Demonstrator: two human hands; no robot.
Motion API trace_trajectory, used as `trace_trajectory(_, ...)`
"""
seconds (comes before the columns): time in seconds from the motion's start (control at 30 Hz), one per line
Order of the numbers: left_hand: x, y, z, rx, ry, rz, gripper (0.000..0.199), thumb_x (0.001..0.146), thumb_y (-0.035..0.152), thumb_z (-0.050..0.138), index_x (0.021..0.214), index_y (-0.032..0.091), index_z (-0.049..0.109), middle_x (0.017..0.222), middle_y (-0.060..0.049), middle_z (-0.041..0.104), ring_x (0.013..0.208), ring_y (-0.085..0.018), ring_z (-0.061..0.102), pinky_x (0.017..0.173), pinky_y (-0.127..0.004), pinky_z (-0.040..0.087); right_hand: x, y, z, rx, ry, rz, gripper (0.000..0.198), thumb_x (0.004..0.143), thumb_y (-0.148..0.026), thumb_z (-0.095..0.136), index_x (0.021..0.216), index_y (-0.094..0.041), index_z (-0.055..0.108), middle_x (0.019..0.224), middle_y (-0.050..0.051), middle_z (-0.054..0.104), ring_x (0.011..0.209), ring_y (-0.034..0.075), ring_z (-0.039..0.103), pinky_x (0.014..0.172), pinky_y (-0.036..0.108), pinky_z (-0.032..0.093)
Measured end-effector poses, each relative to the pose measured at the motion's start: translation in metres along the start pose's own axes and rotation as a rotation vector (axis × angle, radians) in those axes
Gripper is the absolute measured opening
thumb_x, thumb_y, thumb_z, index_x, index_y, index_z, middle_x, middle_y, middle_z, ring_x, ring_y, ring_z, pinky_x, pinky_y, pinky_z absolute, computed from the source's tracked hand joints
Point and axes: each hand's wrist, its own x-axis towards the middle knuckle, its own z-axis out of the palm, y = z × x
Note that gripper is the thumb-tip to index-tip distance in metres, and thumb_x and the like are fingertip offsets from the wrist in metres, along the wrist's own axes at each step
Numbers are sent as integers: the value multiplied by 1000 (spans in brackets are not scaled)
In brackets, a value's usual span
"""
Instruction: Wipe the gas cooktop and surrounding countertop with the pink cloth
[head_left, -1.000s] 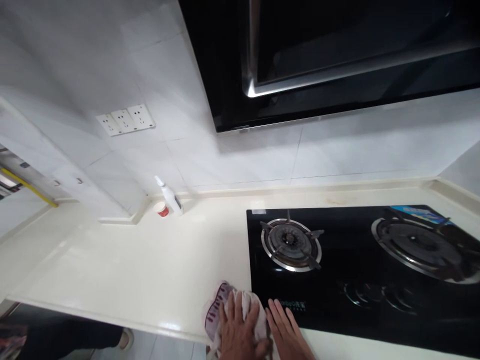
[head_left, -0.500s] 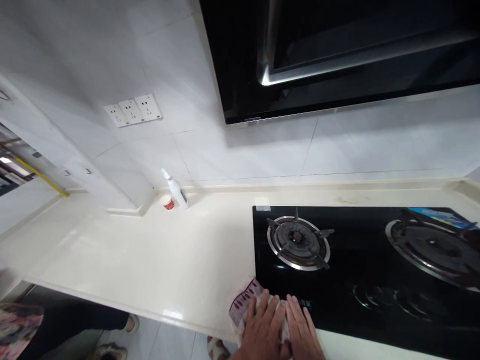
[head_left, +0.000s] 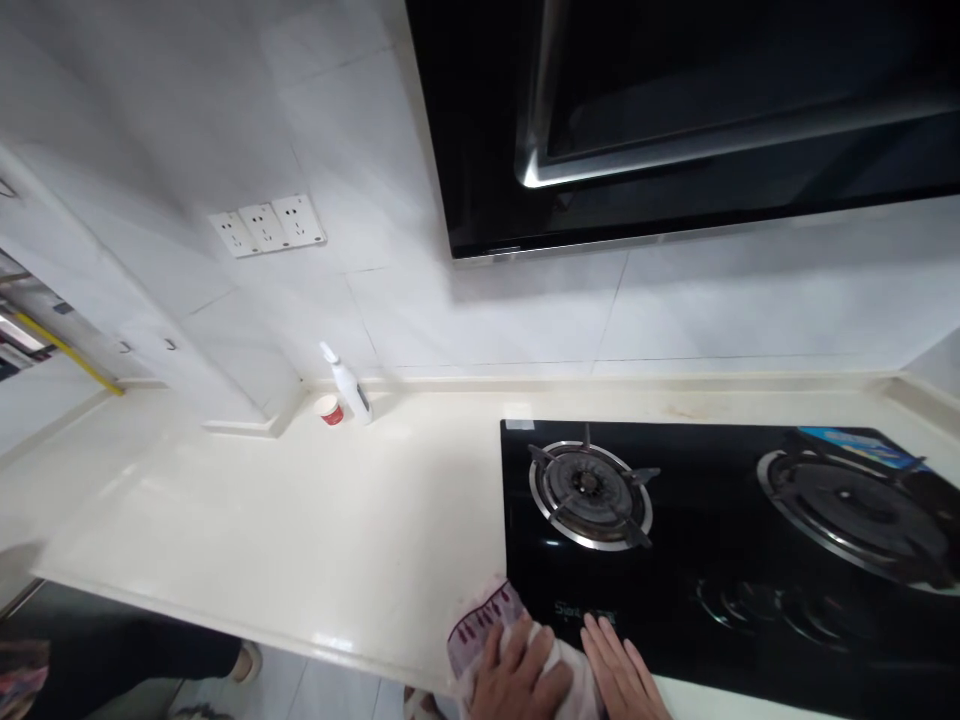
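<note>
1. Cloth (head_left: 484, 625) is at the stove's (head_left: 697, 520) front-left corner, partly on the tabletop (head_left: 300, 520), partly hidden by fingers.
2. Left hand (head_left: 521, 675) is spread over it, fingers slightly apart, more laid on top than gripping.
3. Right hand (head_left: 621, 668) is pretty flat, fingers close together, tips over the stove's front edge, just beside the cloth.
4. Cup (head_left: 329, 409) and bottle (head_left: 351, 389) stand left of the stove.

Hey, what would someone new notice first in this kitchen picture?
Probably the big black range hood, upper right, and the glossy black cooktop below it. Next, at the bottom, the left hand on a purple-trimmed cloth, with the right hand beside it at the cooktop's front edge.
</note>
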Motion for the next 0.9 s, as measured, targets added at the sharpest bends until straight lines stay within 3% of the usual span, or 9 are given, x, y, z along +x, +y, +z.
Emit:
trace_trajectory(0.17,-11,-8,8,48,21,-26,66,85,58,59,146,41,42,158,-2,42,146,-32,36,115,-53,34,6,3,0,-15,-17,57,93,81,-31,54,161,-18,9,165,8,20,152,33,17,118,57,22)
trace_trajectory(0.37,39,10,-3,-124,-123,-108,69,90,63,50,152,41,33,162,0,33,150,-35,27,115,-65,32,7,3,3,-34,-25,71,97,78,-29,54,161,-11,6,163,13,24,152,32,18,121,56,15)
trace_trajectory(0.53,67,13,-14,-198,-165,-126,64,92,61,49,150,37,38,162,0,33,151,-32,26,119,-62,27,6,2,5,-29,32,83,97,80,-31,54,160,-8,5,164,15,21,152,31,20,123,54,14)
trace_trajectory(0.7,106,-6,-28,-108,-74,-327,40,97,47,49,133,32,58,156,-5,43,140,-27,43,118,-52,34,9,6,0,-50,34,31,96,81,-32,57,160,-9,6,165,13,20,153,30,15,124,53,10)
trace_trajectory(0.77,124,-17,-33,-53,-43,-409,39,96,43,55,130,25,59,147,-10,51,129,-26,52,110,-51,43,9,8,-3,-58,1,24,95,82,-33,59,160,-13,10,165,11,22,153,30,14,124,53,8)
trace_trajectory(0.9,146,-26,-38,-42,-15,-439,39,94,41,60,127,20,58,132,-10,59,113,-22,60,96,-46,54,11,8,-6,-69,-42,16,86,82,-40,62,157,-19,26,162,10,31,154,30,11,123,55,3)
